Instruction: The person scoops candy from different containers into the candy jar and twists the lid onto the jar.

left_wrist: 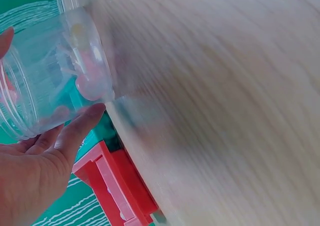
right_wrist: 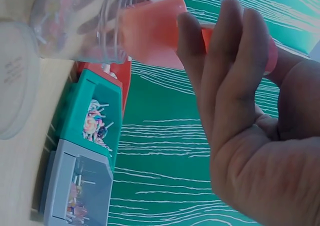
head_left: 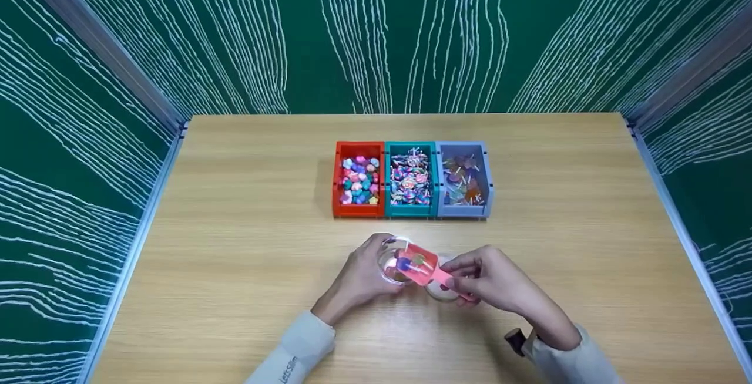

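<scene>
My left hand [head_left: 363,273] grips a clear plastic jar [left_wrist: 55,71] from its side, fingers and thumb curled round it. Small lollipop-shaped pieces with white sticks lie inside the jar. Between thumb and fingers, my right hand [head_left: 490,281] holds a pink scoop [head_left: 424,263] by its handle. The scoop's head tilts at the jar's open mouth, and purple and yellowish lollipop pieces show in it in the head view. A round whitish lid [right_wrist: 17,78] lies on the table under the scoop's handle.
Three joined bins stand behind the hands: a red bin [head_left: 359,210] with colourful small pieces, a teal bin [head_left: 410,211] with swirled lollipops, and a grey-blue bin [head_left: 462,211] with translucent lollipops. Green walls with white lines surround the wooden table [head_left: 247,196].
</scene>
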Motion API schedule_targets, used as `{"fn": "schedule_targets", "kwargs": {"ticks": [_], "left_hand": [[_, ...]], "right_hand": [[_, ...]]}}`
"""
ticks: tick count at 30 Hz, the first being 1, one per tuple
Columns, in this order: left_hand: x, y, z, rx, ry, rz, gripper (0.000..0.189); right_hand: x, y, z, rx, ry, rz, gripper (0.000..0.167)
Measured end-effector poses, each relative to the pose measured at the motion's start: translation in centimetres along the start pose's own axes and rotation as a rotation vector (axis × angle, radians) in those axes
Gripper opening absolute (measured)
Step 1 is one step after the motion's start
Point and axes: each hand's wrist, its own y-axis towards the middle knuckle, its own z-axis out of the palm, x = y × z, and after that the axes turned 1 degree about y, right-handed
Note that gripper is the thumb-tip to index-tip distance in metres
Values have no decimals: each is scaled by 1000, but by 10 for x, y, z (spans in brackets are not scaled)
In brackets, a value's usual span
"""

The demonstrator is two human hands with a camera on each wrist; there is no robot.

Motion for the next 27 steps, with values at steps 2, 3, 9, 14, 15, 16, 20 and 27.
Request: {"fn": "schedule_targets", "kwargs": {"ticks": [2, 3, 9, 14, 15, 16, 20, 27], "left_hand": [[-1, 0, 0, 3, 1, -12, 89], [-1, 0, -1, 3, 3, -14, 90], [-1, -1, -1, 0, 8, -10, 92], [0, -1, -1, 4, -16, 4, 88], [-1, -1, -1, 5, -20, 3, 87], [-1, -1, -1, 7, -27, 0, 87], [0, 0, 0, 2, -23, 12, 87], [3, -2, 1, 10, -6, 37, 97]], "right_hand": [[2, 0, -1, 9, 9, 6, 27], [3, 1, -1, 13, 3, 6, 28], [8, 2, -4, 26, -9, -1, 29], [8, 3, -6, 39, 34, -7, 31], [7, 2, -7, 40, 36, -4, 31], [7, 2, -8, 43, 43, 3, 31], [5, 0, -10, 42, 73, 1, 32], [-5, -10, -19, -20, 151, 4, 37]]}}
